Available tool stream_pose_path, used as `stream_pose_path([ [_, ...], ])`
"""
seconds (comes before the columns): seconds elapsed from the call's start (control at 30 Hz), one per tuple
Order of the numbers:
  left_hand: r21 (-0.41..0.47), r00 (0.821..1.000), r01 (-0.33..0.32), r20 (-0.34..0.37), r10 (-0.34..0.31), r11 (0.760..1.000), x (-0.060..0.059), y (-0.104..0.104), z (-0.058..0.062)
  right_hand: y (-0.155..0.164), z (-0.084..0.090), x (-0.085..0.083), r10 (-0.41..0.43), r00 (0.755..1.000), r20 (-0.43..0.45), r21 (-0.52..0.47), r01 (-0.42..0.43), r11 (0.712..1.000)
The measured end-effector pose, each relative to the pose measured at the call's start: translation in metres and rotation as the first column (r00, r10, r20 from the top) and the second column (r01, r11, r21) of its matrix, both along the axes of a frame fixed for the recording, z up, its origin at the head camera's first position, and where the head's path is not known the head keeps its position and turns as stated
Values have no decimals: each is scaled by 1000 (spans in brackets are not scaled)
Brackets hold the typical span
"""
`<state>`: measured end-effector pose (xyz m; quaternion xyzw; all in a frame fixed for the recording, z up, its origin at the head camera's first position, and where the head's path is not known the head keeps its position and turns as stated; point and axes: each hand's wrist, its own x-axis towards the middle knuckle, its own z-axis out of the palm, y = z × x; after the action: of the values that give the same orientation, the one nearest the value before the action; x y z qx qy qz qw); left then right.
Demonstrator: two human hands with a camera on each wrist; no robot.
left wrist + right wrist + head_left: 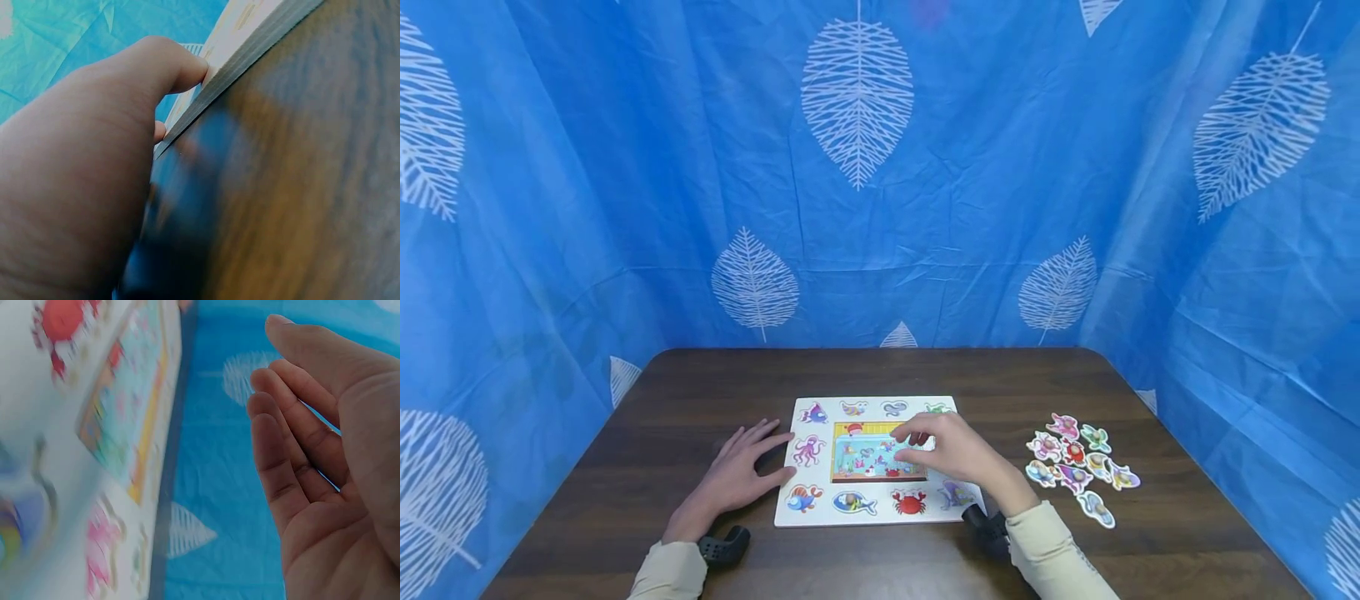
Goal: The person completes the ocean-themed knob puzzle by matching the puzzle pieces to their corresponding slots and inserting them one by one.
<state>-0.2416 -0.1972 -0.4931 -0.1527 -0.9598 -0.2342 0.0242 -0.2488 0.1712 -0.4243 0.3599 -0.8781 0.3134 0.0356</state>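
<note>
A white puzzle board [883,517] with printed sea animals lies flat on the table. Against its left edge rests my left hand [741,475], fingers spread; in the left wrist view the thumb [181,69] touches the board's edge. A striped fish piece [852,502] with a small knob sits in the board's lower row, beside the red crab picture [910,502]. Over the right part of the board hovers my right hand [943,450], thumb and fingers apart and nothing between them. It partly hides the aquarium picture [868,454] and the board's right side.
Several loose sea-animal pieces lie in a group right of the board, among them a red crab piece [1073,452] and a blue-grey piece [1096,508] nearest the front. The dark wooden table [730,375] ends at a blue curtain [895,250] with white leaves.
</note>
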Motion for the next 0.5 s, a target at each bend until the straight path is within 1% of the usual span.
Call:
stream_pose_path([
  [0.1, -1, 1000, 3, -12, -3, 1000, 0, -1, -1, 13, 5, -4, -32, 999, -29, -19, 31, 999],
  [0.23, -4, 1000, 7, -20, -7, 1000, 0, -1, -1, 31, 12, -8, -111, 993, -43, -25, 110, 994],
  [0.33, 0, 1000, 5, -15, -5, 1000, 0, 0, -1, 44, 15, -11, -176, 983, -51, -31, 175, 984],
  [0.5, 6, 1000, -2, -8, 2, 1000, 1, 0, 1, 64, 19, -15, -256, 965, -49, -43, 254, 966],
])
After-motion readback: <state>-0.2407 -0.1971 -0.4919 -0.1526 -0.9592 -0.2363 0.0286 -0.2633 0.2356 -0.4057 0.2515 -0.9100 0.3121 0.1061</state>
